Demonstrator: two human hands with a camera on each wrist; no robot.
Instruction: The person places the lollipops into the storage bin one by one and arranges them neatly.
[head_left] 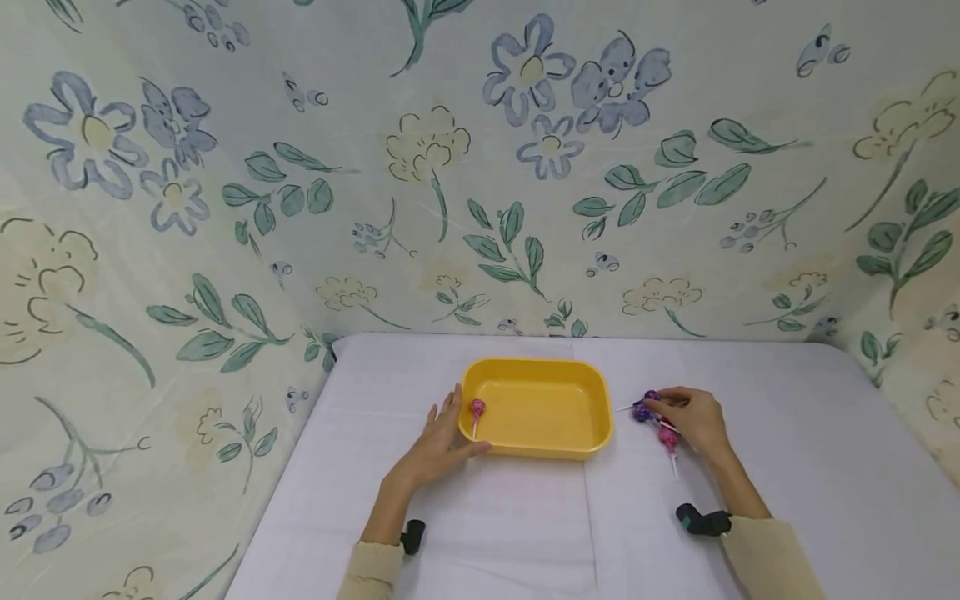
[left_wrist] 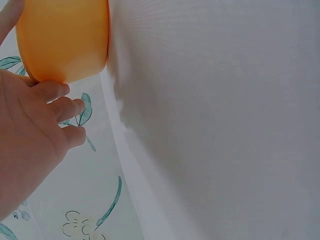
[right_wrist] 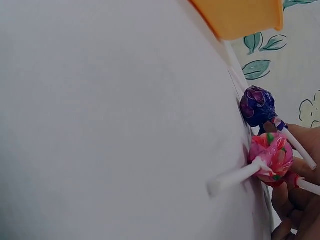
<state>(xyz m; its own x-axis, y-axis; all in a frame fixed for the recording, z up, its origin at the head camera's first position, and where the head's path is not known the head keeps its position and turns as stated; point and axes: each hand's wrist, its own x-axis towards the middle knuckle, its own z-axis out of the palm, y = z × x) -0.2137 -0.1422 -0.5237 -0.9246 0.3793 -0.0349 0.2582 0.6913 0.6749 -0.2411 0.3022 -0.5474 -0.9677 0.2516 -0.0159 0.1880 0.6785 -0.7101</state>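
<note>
A yellow tray (head_left: 536, 448) stands on the white-covered table, with a pink lollipop (head_left: 477, 407) inside at its left end. My left hand (head_left: 438, 442) rests at the tray's front left corner, fingers extended along the left wall and thumb on the front rim. Right of the tray, my right hand (head_left: 697, 421) reaches over a small group of lollipops. Its thumb and fingertips pinch at a purple lollipop (head_left: 652, 395). Against this lies a second purple lollipop (head_left: 641, 413). Nearer me is a pink lollipop (head_left: 668, 437); a red lollipop (right_wrist: 286, 180) is partly hidden behind it.
White cloth (head_left: 487, 525) covers the table. Flower-printed fabric (head_left: 450, 208) hangs behind it and along both sides. Dark devices are strapped at both wrists, the right one (head_left: 701, 521) close over the cloth.
</note>
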